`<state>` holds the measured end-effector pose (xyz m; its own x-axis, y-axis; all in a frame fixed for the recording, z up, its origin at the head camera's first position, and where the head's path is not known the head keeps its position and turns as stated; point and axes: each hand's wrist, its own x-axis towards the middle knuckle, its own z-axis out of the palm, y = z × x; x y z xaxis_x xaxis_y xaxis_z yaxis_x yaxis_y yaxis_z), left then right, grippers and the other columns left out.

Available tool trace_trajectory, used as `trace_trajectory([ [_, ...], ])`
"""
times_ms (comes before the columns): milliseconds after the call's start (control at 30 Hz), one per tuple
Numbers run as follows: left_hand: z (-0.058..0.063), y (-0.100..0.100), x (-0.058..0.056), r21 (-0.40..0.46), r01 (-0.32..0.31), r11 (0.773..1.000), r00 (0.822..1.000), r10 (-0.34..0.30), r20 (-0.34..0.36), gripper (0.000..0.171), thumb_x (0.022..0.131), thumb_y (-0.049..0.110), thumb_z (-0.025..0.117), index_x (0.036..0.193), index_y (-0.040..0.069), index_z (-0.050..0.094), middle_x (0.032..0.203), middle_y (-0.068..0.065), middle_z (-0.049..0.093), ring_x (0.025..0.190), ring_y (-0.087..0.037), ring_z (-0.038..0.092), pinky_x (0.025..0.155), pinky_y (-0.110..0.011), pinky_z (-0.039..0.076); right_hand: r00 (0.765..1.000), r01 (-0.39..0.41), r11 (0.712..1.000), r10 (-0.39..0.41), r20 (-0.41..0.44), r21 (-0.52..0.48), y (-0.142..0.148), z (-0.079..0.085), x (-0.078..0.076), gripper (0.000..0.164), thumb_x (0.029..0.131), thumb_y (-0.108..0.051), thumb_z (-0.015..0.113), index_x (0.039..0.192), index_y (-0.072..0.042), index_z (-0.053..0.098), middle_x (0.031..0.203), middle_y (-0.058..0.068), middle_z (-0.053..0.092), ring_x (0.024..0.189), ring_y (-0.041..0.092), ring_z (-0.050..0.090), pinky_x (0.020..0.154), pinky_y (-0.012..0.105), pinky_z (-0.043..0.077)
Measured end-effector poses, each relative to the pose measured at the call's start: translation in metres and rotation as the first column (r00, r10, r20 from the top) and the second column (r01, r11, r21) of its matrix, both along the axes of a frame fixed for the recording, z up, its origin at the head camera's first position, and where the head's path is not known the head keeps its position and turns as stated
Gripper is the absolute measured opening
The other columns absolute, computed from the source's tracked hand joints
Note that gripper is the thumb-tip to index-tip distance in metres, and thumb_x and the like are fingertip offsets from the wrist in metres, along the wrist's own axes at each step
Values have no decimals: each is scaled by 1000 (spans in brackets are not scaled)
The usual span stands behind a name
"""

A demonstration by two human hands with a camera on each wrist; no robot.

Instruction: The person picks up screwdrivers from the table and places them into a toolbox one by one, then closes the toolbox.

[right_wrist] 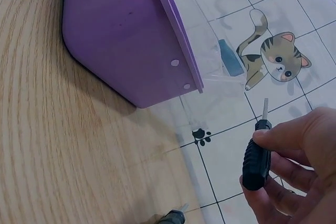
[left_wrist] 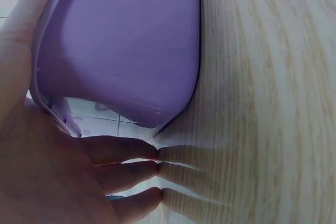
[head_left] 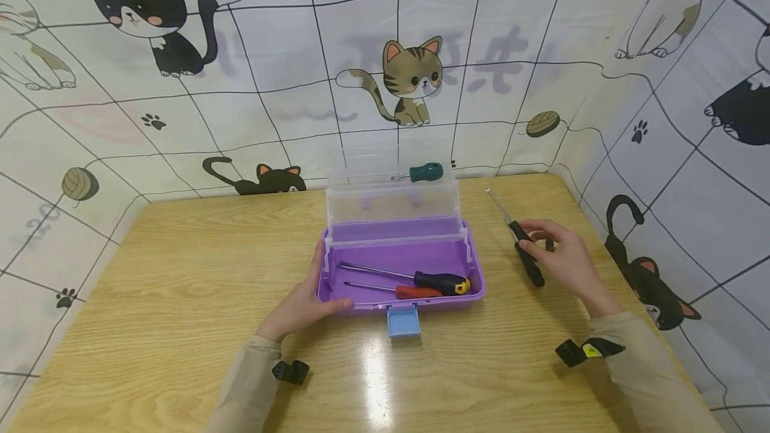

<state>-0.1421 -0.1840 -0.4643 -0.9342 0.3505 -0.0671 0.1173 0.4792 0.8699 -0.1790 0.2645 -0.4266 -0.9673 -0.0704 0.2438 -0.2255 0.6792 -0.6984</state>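
My left hand rests against the front left corner of a purple toolbox, the thumb along its front rim. In the left wrist view, straight fingers reach down to the tabletop beside it. To the right of the box my right hand pinches a black-handled screwdriver between thumb and fingers. Below that hand lies another black-handled screwdriver, partly cut off in the right wrist view. Inside the box are a black-and-yellow screwdriver and a red-handled screwdriver.
The clear lid is raised at the back, with a green-handled screwdriver at its upper part. A light blue latch hangs at the front. Cat-patterned cloth borders the wooden table behind and at the sides.
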Motion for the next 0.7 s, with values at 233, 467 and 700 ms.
trace_trajectory([
  [233, 0, 0, 0, 10, 1, 1000, 1000, -1, 0, 122, 79, 28, 81, 154, 20, -15, 158, -22, 6, 137, -46, 22, 109, -59, 19, 998, -62, 998, 63, -27, 23, -4, 7, -7, 30, 89, -7, 70, 118, -1, 65, 112, 18, 66, 93, 29, 60, 66, 17, 45],
  [467, 0, 1, 1, 7, 5, 1000, 1000, -5, 12, 123, 79, 28, 81, 154, 22, -16, 158, -22, 5, 137, -47, 21, 109, -60, 19, 990, -137, 989, 138, -11, 47, -7, 14, -18, 28, 89, -3, 69, 117, 0, 66, 109, 16, 66, 91, 25, 60, 69, 21, 51],
  [700, -1, 0, 1, 8, 0, 1000, 1000, 0, 1, 122, 79, 28, 81, 154, 22, -15, 157, -23, 7, 135, -48, 26, 108, -60, 21, 978, -209, 976, 208, 9, 68, -12, 25, -25, 28, 90, -1, 67, 117, 0, 65, 107, 13, 65, 89, 22, 57, 69, 26, 55],
])
